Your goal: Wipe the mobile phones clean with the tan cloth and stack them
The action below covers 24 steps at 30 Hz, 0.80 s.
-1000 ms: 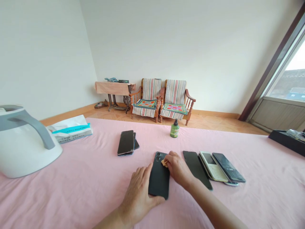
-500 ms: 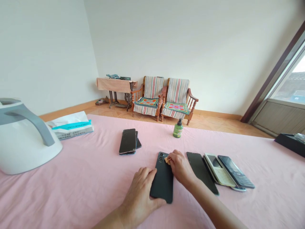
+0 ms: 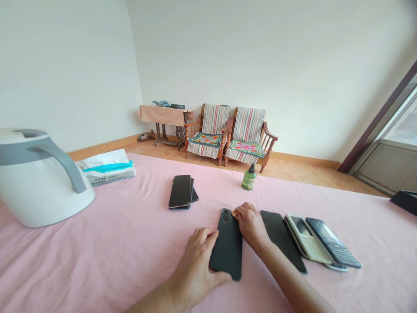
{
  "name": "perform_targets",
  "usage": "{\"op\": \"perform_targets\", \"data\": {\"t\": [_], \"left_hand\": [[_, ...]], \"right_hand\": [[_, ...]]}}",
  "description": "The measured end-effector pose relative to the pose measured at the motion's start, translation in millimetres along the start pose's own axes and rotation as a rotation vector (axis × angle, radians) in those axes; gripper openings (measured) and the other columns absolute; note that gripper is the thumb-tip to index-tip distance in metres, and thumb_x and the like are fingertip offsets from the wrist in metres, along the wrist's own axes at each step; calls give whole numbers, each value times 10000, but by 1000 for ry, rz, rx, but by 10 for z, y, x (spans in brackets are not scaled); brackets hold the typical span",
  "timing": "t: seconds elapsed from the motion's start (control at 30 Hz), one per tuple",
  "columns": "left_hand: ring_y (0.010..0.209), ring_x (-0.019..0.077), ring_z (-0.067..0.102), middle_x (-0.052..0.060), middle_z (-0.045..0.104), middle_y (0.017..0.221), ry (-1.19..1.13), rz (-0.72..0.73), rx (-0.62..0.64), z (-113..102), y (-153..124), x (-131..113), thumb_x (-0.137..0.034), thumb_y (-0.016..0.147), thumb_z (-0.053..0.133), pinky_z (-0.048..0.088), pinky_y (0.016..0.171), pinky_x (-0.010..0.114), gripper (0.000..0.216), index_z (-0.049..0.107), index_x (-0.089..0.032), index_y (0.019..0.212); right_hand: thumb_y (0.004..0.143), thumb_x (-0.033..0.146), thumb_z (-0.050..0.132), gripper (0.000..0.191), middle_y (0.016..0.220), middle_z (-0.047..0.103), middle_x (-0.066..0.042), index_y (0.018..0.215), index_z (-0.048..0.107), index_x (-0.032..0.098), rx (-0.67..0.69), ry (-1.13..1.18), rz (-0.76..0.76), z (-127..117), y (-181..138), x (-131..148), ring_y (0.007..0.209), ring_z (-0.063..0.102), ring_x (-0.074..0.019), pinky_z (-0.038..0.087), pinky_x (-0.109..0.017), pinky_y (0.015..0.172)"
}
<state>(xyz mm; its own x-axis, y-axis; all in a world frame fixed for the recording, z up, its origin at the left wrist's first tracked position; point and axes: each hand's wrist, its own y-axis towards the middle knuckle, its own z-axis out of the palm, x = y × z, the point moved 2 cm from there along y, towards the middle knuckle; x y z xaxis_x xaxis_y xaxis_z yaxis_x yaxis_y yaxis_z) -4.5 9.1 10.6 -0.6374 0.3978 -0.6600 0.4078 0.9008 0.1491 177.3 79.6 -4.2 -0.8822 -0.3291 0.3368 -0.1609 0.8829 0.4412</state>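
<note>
A dark smartphone (image 3: 226, 248) lies back side up on the pink cloth, its camera lenses at the far end. My left hand (image 3: 198, 267) holds it by the edges, fingers along the left side and thumb at the near edge. Pinched in my right hand (image 3: 250, 224) is a small tan-orange wipe (image 3: 233, 214), pressed at the phone's upper right corner; most of the wipe is hidden by the fingers. Right of that hand lies another dark phone (image 3: 282, 239), beside an old white keypad phone (image 3: 309, 239) and a black keypad phone (image 3: 332, 241), which rest on other phones.
Farther off stand a stack of phones (image 3: 180, 191) and a green pump bottle (image 3: 249, 179). At left are a white-grey kettle (image 3: 42, 187) and a tissue pack (image 3: 109, 169). A black box (image 3: 405, 202) sits at the right edge. Two wooden armchairs (image 3: 246, 130) stand beyond the cloth (image 3: 130, 243).
The view has turned slightly left, so the scene sits farther right. My right hand has slid the wipe a little toward the phone's far right corner. My left hand keeps its hold.
</note>
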Motion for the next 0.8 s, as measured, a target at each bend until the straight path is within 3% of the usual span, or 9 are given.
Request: {"op": "perform_targets", "data": {"t": [0.2,0.8], "left_hand": [[1094,284,476,75,535,1137,4,-14,10,-9,4,-12,-264,523,834,392,983,430,726,558,-213,1192],[1097,285,469,71,535,1150,28,7,-12,15,-8,29,-276,543,821,386,975,419,710,557,-232,1201]], "right_hand": [[858,57,447,283,811,611,-62,845,698,185,34,16,-66,19,-46,46,802,543,-177,420,-261,730],[872,76,446,299,854,605,-71,879,714,208,19,-31,-36,-25,-59,48,827,537,-193,418,-282,738]]}}
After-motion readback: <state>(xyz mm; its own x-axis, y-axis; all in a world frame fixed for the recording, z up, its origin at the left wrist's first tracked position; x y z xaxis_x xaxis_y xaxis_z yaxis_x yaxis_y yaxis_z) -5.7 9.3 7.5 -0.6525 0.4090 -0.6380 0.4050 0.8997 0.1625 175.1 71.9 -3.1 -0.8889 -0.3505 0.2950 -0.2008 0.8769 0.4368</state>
